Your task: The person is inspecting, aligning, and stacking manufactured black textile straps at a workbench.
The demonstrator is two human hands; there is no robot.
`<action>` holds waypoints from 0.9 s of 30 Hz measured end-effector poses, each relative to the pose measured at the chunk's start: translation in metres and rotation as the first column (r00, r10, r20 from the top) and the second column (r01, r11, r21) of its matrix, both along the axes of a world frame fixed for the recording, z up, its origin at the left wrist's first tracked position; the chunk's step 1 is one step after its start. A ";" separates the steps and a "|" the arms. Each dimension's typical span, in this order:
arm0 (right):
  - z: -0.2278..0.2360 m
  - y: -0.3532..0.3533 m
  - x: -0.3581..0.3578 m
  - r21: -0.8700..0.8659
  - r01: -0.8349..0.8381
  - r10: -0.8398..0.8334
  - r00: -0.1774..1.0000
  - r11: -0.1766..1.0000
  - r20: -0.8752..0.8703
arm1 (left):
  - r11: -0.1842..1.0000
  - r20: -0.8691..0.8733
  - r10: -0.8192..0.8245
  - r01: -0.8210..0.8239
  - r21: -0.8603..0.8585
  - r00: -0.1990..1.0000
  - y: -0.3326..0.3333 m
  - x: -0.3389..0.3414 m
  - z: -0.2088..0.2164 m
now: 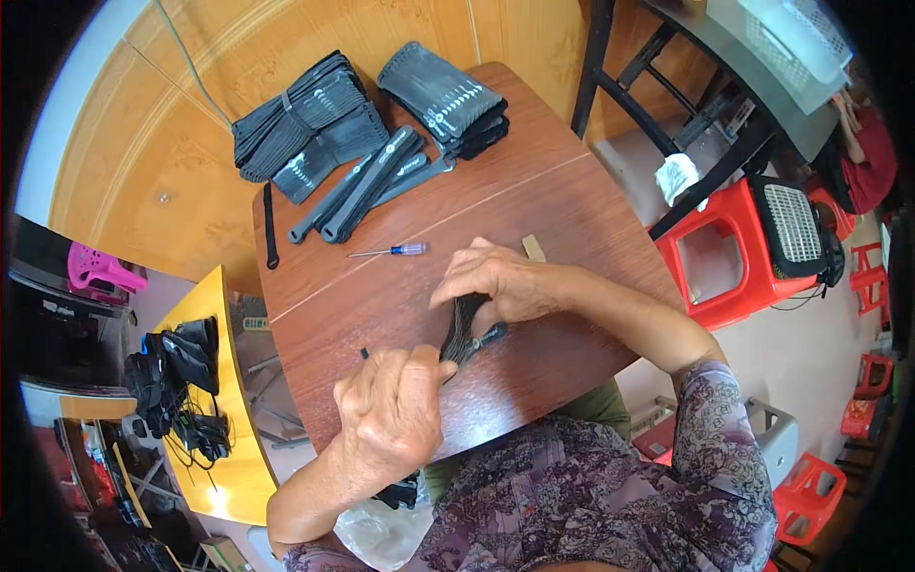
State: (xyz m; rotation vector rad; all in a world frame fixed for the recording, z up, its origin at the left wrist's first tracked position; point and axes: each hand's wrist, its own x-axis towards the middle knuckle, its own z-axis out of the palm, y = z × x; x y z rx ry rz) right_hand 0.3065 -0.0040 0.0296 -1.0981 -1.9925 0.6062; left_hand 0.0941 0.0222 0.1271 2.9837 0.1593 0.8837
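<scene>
A dark ribbed fabric strip [461,334] stretches between my two hands above the near part of the table. My right hand [496,281] is closed round its upper end, fingers curled over it. Lower left, my left hand [391,405] is closed like a fist, its thumb beside the strip's lower end. A small dark tip sticks out past its knuckles; what it belongs to is hidden. Just right of the strip lies a small dark piece [491,335]. A screwdriver [410,249] with a clear purple-blue handle rests farther off on the tabletop.
Stacked black fabric bundles [305,119] and another bundle [443,100] lie at the table's [534,205] far side, with loose black straps [372,186] before them. A tan block [533,249] is beyond my right wrist. A red stool [724,253] stands right; a yellow table [214,467] left.
</scene>
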 end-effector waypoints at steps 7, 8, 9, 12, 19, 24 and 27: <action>0.006 0.009 0.004 -0.140 -0.239 0.221 0.966 0.961 -0.135 | 0.791 0.068 -0.015 0.054 -0.609 0.998 0.009 -0.002 -0.006; 0.005 0.007 0.003 -0.115 -0.215 0.193 0.966 0.970 -0.174 | 0.547 0.028 0.118 -0.042 -0.836 0.993 0.015 -0.007 -0.012; 0.002 0.002 0.004 -0.115 -0.213 0.191 0.966 0.970 -0.173 | 0.514 0.064 0.245 -0.074 -0.855 0.967 0.024 -0.007 -0.036; -0.007 -0.011 0.013 0.003 -0.090 0.085 0.933 0.996 -0.350 | 0.861 -0.080 0.166 -0.184 -0.475 0.983 0.031 -0.005 -0.084; 0.032 -0.063 0.072 -0.046 0.326 -0.195 0.440 0.944 -0.877 | 0.930 -0.244 0.153 -0.223 -0.291 0.957 0.016 -0.018 -0.144; 0.064 -0.050 0.064 -0.454 0.364 -0.576 0.397 0.813 -0.715 | 0.821 -0.237 0.115 -0.226 -0.525 0.965 0.024 -0.009 -0.125; 0.055 -0.045 0.052 -0.625 0.209 -0.642 0.445 0.753 -0.625 | 0.189 -0.129 0.114 -0.149 -0.971 0.985 0.016 0.015 -0.100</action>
